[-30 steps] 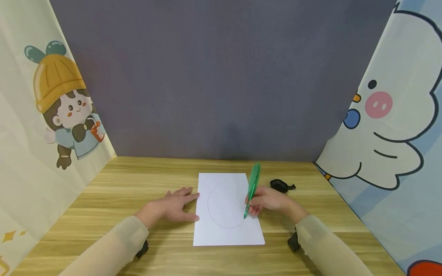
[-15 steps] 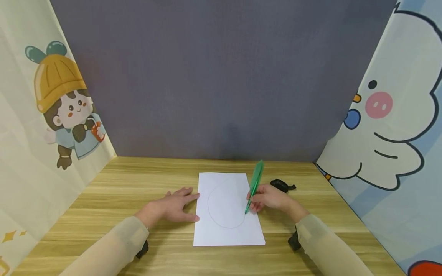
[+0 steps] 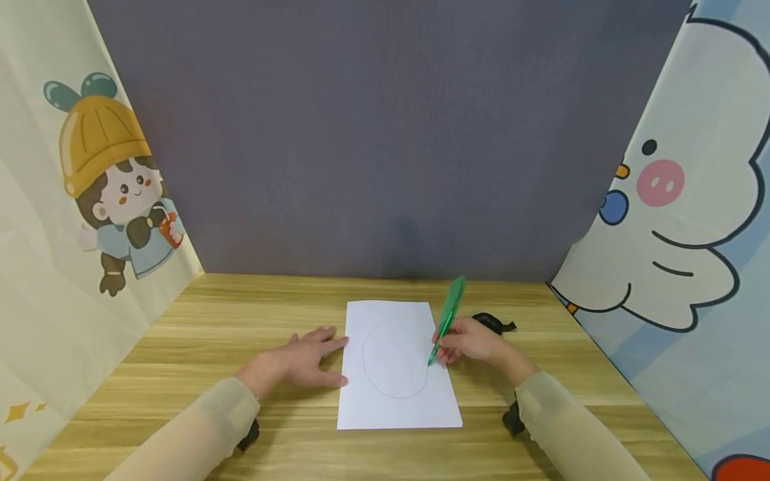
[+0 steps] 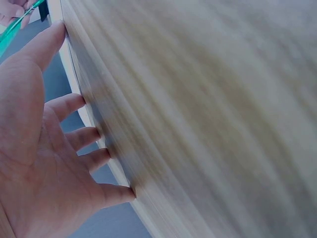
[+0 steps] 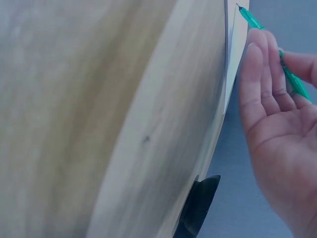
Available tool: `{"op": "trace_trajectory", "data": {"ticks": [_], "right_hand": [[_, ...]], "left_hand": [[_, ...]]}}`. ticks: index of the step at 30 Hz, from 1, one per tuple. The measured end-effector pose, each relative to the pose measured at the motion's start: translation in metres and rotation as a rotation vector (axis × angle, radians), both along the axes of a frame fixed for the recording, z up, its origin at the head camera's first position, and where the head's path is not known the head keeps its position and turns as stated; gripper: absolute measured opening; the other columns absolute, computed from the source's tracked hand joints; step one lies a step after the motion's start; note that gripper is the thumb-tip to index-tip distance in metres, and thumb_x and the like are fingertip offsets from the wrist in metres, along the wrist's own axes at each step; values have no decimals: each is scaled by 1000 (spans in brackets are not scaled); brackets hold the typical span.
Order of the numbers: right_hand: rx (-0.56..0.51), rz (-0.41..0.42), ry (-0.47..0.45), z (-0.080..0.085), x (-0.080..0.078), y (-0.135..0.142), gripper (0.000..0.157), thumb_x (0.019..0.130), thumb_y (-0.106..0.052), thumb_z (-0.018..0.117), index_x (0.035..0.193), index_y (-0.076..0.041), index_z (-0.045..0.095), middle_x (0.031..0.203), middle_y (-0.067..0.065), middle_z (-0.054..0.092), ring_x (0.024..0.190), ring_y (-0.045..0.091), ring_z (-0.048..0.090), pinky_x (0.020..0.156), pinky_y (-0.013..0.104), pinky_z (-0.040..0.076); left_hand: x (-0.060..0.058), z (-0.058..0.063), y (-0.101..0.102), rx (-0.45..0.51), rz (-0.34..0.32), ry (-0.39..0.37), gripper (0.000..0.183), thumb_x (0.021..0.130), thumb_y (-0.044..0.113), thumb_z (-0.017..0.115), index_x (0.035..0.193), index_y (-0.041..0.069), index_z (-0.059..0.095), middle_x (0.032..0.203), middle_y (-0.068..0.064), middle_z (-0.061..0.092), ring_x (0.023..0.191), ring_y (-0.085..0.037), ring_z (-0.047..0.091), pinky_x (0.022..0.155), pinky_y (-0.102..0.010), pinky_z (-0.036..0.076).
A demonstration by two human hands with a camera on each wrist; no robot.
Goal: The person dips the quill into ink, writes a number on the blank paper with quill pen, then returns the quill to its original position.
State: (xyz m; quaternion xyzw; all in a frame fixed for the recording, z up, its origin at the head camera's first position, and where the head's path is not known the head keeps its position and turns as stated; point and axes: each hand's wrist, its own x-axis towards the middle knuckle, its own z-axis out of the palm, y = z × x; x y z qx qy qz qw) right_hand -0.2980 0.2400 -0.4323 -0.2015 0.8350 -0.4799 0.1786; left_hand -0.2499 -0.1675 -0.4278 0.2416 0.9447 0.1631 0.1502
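A sheet of white paper [image 3: 391,414] lies on the wooden table, with a thin, rounded outline drawn on it. My right hand [image 3: 472,341] pinches a green pen with a feather-shaped top [image 3: 452,304]. The pen leans to the right, its tip at the outline's right side. In the right wrist view, the pen [image 5: 252,19] runs between thumb and fingers, and its dark tip meets the paper. My left hand [image 3: 309,361] lies spread at the paper's left edge, index finger and thumb touching it. The left wrist view shows these fingertips [image 4: 131,193] resting down.
A small black object with a short strap [image 3: 490,324] lies on the wooden table [image 3: 289,441], behind my right wrist and partly hidden by it. A dark grey panel [image 3: 373,147] stands at the table's back. Printed cartoon curtains [image 3: 692,280] hang on both sides.
My right hand has moved the pen tip away from me along the paper's right side, and the outline has grown upward there. The pen's feather top leans further right. My left hand stays put.
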Motion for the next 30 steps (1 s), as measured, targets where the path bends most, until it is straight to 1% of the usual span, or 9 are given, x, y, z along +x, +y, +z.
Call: {"op": "trace_trajectory", "data": {"ticks": [10, 19, 30], "right_hand": [[3, -37, 23, -2, -4, 0, 28, 111, -13, 60, 123, 10, 70, 97, 17, 81, 90, 24, 78, 83, 41, 68], [-2, -73, 38, -4, -8, -1, 29, 112, -14, 59, 125, 10, 69, 100, 16, 80, 92, 24, 78, 85, 40, 67], [9, -104, 47, -4, -9, -6, 29, 112, -13, 60, 126, 10, 70, 100, 14, 81, 92, 21, 78, 85, 39, 67]], "left_hand": [[-1, -1, 0, 0, -2, -1, 93, 99, 68, 70, 173, 22, 37, 183, -17, 21, 171, -45, 16, 130, -81, 12], [-1, -2, 0, -1, -2, 2, 93, 99, 68, 70, 173, 22, 37, 183, -17, 21, 171, -45, 16, 130, -81, 12], [-2, -2, 0, -10, -3, 13, 94, 99, 69, 69, 173, 22, 38, 183, -17, 22, 170, -46, 17, 130, -81, 13]]}}
